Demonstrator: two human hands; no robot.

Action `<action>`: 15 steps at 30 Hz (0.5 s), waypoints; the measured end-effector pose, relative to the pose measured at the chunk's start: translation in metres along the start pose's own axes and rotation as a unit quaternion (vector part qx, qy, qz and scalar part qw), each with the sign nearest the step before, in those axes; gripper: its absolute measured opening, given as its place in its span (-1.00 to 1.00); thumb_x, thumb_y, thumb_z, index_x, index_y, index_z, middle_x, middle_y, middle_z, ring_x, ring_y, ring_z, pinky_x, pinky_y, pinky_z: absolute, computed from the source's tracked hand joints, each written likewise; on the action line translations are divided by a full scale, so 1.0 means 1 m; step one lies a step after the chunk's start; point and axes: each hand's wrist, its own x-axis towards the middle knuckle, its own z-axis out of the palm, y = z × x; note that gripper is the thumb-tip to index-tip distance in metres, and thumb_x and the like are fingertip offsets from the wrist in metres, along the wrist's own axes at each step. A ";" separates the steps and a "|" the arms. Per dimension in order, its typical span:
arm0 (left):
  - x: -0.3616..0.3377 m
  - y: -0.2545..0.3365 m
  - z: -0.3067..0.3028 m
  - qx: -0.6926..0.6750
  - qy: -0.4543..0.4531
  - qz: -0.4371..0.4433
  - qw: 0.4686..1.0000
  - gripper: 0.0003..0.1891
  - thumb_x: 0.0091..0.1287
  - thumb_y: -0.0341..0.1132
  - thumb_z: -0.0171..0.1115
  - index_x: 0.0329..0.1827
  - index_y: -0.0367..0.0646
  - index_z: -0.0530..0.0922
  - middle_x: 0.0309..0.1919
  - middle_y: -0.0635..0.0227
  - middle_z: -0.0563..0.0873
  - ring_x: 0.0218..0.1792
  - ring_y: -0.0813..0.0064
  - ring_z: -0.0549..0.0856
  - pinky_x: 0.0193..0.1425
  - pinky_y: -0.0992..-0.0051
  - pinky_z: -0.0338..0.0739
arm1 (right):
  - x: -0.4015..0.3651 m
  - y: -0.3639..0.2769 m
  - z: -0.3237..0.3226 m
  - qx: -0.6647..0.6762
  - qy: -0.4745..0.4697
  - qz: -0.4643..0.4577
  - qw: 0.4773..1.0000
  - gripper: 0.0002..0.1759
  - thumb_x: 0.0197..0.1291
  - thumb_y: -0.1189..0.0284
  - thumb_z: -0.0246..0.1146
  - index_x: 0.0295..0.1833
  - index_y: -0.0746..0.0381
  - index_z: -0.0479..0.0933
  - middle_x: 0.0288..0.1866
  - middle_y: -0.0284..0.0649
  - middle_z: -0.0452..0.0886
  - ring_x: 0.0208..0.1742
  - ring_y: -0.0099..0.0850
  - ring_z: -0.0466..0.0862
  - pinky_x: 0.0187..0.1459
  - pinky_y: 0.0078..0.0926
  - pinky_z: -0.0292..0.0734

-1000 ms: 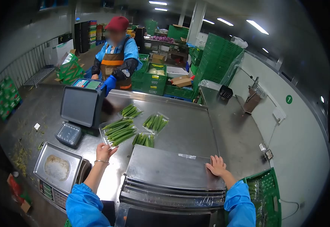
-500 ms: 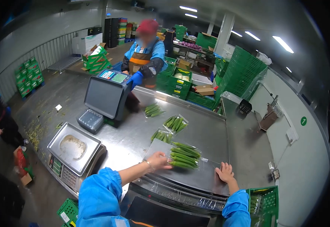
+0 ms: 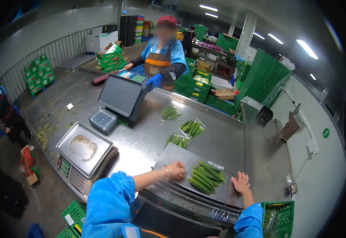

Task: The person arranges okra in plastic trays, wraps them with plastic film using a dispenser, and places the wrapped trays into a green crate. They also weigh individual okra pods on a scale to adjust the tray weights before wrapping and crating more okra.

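Note:
A bundle of green okra [image 3: 206,177] lies on the flat metal plate [image 3: 173,155] in front of me, with clear film at its far side. My left hand [image 3: 177,170] rests on the plate just left of the okra, apart from it. Its fingers are curled in, and whatever they may hold is hidden. At the plate's right end, my right hand [image 3: 241,183] lies with its fingers spread, close to the okra. Beyond the plate sit more okra packs: one pack [image 3: 178,139] at its far edge, another pack [image 3: 192,127] behind it, and a third pack [image 3: 170,112] farther back.
A weighing scale [image 3: 84,148] stands at left, with a label machine [image 3: 119,99] behind it and plastic trays [image 3: 103,119] beside that. A co-worker [image 3: 163,55] stands across the steel table [image 3: 224,139]. A green crate [image 3: 278,218] is at lower right.
The okra bundle has turned and shifted nearer me, away from my left hand, whose fingers have curled in. My right hand stays at the plate's end. The co-worker's arm has moved left.

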 end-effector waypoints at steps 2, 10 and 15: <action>0.011 -0.011 -0.028 0.209 0.115 0.143 0.961 -0.50 0.12 -0.31 0.28 0.09 -0.21 0.29 0.01 0.01 0.51 0.06 0.19 0.52 0.12 0.21 0.41 | 0.000 0.001 -0.001 0.003 -0.006 -0.001 1.000 -0.17 0.16 -0.18 -0.09 0.44 0.01 -0.04 0.52 -0.17 -0.19 0.51 -0.11 -0.32 0.32 0.23 -0.28; -0.036 -0.002 -0.048 0.539 0.284 0.210 0.764 -0.27 0.10 -0.13 0.17 0.36 -0.04 0.14 0.34 -0.08 0.13 0.38 -0.03 0.05 0.38 -0.02 -0.18 | 0.001 -0.001 -0.004 0.005 -0.013 0.001 1.000 -0.16 0.16 -0.19 -0.09 0.45 0.01 -0.07 0.52 -0.18 -0.21 0.51 -0.11 -0.34 0.32 0.23 -0.29; -0.026 -0.006 -0.042 0.568 0.180 0.146 0.790 -0.22 0.12 0.04 0.16 0.36 -0.10 0.13 0.35 0.00 0.17 0.39 0.01 0.08 0.36 -0.03 -0.14 | 0.002 0.000 -0.004 0.005 -0.019 0.005 1.000 -0.15 0.16 -0.20 -0.09 0.45 -0.01 -0.08 0.52 -0.20 -0.22 0.51 -0.12 -0.35 0.32 0.23 -0.29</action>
